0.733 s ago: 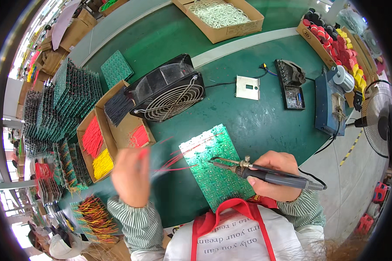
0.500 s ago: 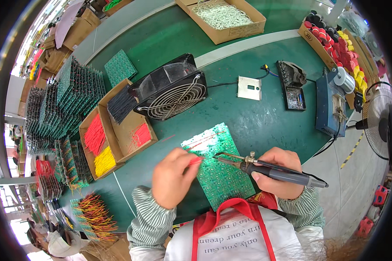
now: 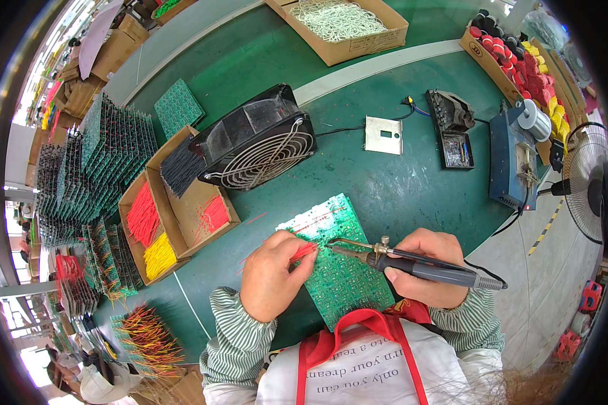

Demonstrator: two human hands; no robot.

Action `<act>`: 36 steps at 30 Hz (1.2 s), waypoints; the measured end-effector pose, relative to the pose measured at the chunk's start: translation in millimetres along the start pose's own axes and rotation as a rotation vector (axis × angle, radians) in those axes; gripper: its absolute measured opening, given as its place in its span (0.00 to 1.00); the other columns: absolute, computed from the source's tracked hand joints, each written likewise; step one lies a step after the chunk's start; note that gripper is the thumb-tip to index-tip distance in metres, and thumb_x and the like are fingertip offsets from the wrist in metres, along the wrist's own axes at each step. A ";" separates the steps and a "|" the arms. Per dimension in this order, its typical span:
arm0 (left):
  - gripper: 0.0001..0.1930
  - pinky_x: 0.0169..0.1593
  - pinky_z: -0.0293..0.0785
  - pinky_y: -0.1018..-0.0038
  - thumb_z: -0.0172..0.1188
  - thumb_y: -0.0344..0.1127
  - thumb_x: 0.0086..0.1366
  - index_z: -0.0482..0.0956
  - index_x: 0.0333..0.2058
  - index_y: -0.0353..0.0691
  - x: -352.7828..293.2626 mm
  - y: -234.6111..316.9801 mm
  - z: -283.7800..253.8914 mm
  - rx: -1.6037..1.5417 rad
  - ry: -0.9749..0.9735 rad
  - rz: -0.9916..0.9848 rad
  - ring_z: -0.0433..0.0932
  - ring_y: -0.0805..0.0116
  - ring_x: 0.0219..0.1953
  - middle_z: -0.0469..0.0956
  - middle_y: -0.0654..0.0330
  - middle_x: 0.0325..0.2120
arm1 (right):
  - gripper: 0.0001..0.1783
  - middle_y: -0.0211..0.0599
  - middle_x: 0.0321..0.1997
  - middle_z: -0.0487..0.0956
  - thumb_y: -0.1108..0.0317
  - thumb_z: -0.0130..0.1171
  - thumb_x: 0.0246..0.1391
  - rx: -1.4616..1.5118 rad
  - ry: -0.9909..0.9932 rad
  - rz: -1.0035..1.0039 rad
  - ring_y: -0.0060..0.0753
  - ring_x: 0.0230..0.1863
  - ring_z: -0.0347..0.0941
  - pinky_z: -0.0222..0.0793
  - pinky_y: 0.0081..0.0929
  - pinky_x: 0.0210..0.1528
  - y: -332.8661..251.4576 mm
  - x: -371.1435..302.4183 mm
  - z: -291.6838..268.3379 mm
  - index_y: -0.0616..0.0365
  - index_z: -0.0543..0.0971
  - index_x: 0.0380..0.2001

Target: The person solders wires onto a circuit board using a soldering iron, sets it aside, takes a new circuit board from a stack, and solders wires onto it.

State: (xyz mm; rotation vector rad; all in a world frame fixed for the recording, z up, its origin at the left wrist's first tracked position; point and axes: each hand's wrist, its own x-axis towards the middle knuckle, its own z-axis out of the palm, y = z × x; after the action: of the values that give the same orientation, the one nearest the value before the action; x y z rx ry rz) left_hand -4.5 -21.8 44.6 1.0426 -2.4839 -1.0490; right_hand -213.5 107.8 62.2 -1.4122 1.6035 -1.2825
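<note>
A green circuit board panel [image 3: 348, 283] lies on the bench in front of me, with a few red wires across its far part. My left hand [image 3: 270, 277] pinches a small bunch of red wires [image 3: 305, 251], their ends over the board's left side. In my right hand [image 3: 429, 266] is a soldering iron [image 3: 422, 268] with a thin metal feed tube fixed along it. Its tip points left and meets the board area close to the red wire ends. Whether tip and wire touch is too small to tell.
A black fan [image 3: 260, 142] stands beyond the board, beside a cardboard box [image 3: 199, 233] of red, yellow and black wires. Stacked boards [image 3: 115, 155] fill the left. At right are a blue soldering station [image 3: 512, 162], a solder spool [image 3: 535, 123] and a black tip holder [image 3: 452, 128].
My left hand, with the red wires, has shifted slightly right relative to the board. The iron's tip has moved a little to the left. The whole view has shifted slightly.
</note>
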 end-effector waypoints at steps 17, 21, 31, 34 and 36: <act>0.05 0.30 0.71 0.73 0.63 0.27 0.52 0.78 0.29 0.36 -8.8 0.1 -50.1 0.451 0.544 0.047 0.74 0.63 0.26 0.74 0.57 0.26 | 0.10 0.31 0.17 0.75 0.74 0.64 0.39 0.020 0.029 -0.019 0.19 0.16 0.71 0.65 0.18 0.19 -1.1 -7.7 -1.0 0.61 0.73 0.26; 0.06 0.30 0.69 0.72 0.65 0.29 0.51 0.77 0.28 0.36 -7.0 15.3 -24.1 0.256 0.158 0.127 0.74 0.64 0.27 0.73 0.57 0.25 | 0.10 0.32 0.17 0.75 0.73 0.64 0.39 -0.003 0.013 -0.025 0.20 0.16 0.72 0.65 0.19 0.20 -1.7 -6.2 -0.1 0.61 0.72 0.25; 0.07 0.24 0.64 0.76 0.65 0.29 0.51 0.77 0.26 0.34 3.5 -1.7 -4.9 -0.010 -0.022 0.018 0.68 0.69 0.21 0.71 0.59 0.24 | 0.10 0.31 0.17 0.75 0.73 0.64 0.39 0.004 0.019 -0.004 0.21 0.16 0.72 0.65 0.19 0.20 0.8 -3.5 1.9 0.60 0.72 0.25; 0.06 0.24 0.63 0.76 0.65 0.29 0.52 0.77 0.26 0.33 3.8 -2.8 -4.2 -0.021 -0.011 0.023 0.67 0.70 0.20 0.71 0.60 0.24 | 0.10 0.31 0.17 0.75 0.73 0.64 0.39 -0.011 0.008 -0.009 0.21 0.16 0.72 0.65 0.19 0.19 1.4 -1.5 2.7 0.60 0.72 0.25; 0.07 0.24 0.63 0.76 0.65 0.29 0.52 0.77 0.26 0.33 4.0 -3.1 -4.6 -0.040 -0.023 0.012 0.67 0.70 0.20 0.71 0.60 0.24 | 0.10 0.31 0.16 0.75 0.73 0.64 0.39 -0.018 0.006 -0.015 0.20 0.16 0.72 0.65 0.19 0.19 0.9 -0.7 2.4 0.60 0.72 0.25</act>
State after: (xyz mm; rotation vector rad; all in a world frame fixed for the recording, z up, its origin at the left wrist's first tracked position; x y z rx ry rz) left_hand -3.5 -28.6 45.5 1.0089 -2.4732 -1.1080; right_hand -211.4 107.9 60.6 -1.4352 1.6144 -1.2850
